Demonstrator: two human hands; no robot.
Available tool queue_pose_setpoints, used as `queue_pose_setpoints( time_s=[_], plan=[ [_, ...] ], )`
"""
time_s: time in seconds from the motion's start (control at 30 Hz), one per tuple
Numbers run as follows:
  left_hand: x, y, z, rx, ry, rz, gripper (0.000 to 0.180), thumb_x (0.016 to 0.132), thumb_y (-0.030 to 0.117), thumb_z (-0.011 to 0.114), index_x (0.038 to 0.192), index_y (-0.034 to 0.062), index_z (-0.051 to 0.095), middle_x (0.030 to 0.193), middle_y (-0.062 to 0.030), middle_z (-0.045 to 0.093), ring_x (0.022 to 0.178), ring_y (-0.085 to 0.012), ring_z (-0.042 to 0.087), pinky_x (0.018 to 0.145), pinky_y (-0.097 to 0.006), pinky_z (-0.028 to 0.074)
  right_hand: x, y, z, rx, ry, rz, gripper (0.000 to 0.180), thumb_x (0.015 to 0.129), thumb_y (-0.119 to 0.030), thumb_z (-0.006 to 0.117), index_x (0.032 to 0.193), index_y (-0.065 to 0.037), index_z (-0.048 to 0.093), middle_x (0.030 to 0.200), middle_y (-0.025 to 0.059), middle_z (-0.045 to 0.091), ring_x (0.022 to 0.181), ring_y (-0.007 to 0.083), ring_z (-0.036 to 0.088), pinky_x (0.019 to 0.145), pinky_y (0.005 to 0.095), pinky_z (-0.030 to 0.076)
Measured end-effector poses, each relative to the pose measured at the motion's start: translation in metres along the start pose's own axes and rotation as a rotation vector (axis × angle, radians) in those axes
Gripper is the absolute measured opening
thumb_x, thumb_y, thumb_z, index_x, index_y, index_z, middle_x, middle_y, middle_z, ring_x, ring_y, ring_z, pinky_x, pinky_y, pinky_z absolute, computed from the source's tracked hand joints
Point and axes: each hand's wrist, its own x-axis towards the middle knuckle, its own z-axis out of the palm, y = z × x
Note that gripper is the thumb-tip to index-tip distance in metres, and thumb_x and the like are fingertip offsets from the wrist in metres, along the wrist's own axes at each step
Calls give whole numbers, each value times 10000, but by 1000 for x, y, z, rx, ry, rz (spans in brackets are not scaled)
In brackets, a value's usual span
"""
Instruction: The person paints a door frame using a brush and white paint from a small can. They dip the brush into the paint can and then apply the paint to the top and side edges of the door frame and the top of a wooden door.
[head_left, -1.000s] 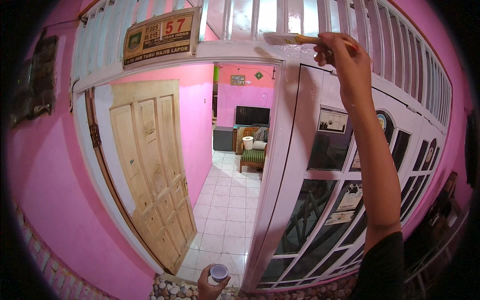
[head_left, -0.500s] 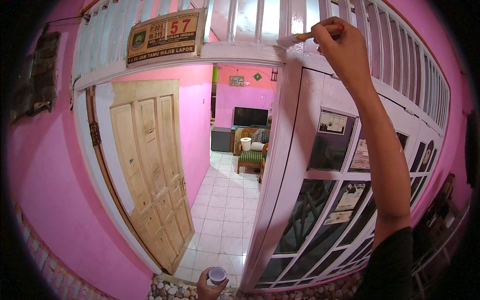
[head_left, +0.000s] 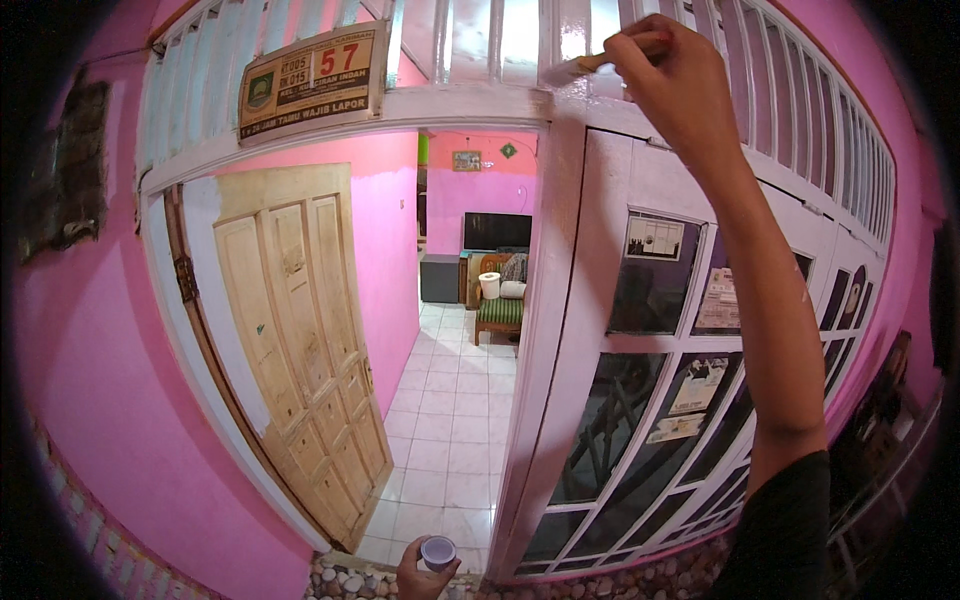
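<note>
Up at the white door frame [head_left: 560,250], the right hand [head_left: 680,85] has its grip closed around a wooden-handled paintbrush [head_left: 600,62]; the brush's long axis runs leftward from the grip, bristles touching the frame. Far below, the left hand [head_left: 425,572] holds a small white paint cup [head_left: 438,552].

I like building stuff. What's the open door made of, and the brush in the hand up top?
Door: looks like bare, unpainted wood, tan with visible grain and panels. Paintbrush in the right hand: seemingly a wooden handle, pale bristles; hard to tell more.
</note>
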Motion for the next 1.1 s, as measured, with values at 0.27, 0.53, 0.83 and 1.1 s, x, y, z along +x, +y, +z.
queue_pose_setpoints(
  time_s=[0.27, 0.53, 0.83, 1.1],
  plan=[
    [6, -2, 6, 31, -40, 31, 583, 793, 148, 879, 1280, -1, 595, 1147, -127, 676, 1059, -220, 655, 935, -358, 530, -8, 12, 0, -218, -36, -46, 271, 875, -249, 678, 914, 17, 717, 690, 53, 662, 600, 105, 579, 589, 274, 465],
    [7, -2, 6, 60, -79, 18, 579, 795, 135, 874, 1282, 1, 591, 1152, -125, 677, 1065, -221, 654, 939, -353, 528, -2, -9, -20, 72, -54, 121, 134, 830, -82, 679, 861, 48, 686, 670, 81, 622, 614, 112, 554, 566, 284, 450],
    [6, 1, 12, 17, -104, -1, 582, 795, 133, 874, 1285, 2, 588, 1153, -124, 677, 1071, -216, 650, 944, -349, 524, -13, 34, -38, -284, 27, 93, 348, 866, -316, 679, 955, 16, 732, 761, 103, 725, 685, 159, 678, 659, 295, 526],
    [10, 1, 13, 60, -101, -14, 596, 792, 138, 880, 1291, -1, 586, 1158, -127, 672, 1072, -218, 647, 944, -352, 526, -18, 43, -34, -242, -34, 89, 345, 872, -312, 678, 960, 17, 733, 777, 119, 732, 698, 168, 689, 680, 302, 536]
  ],
)
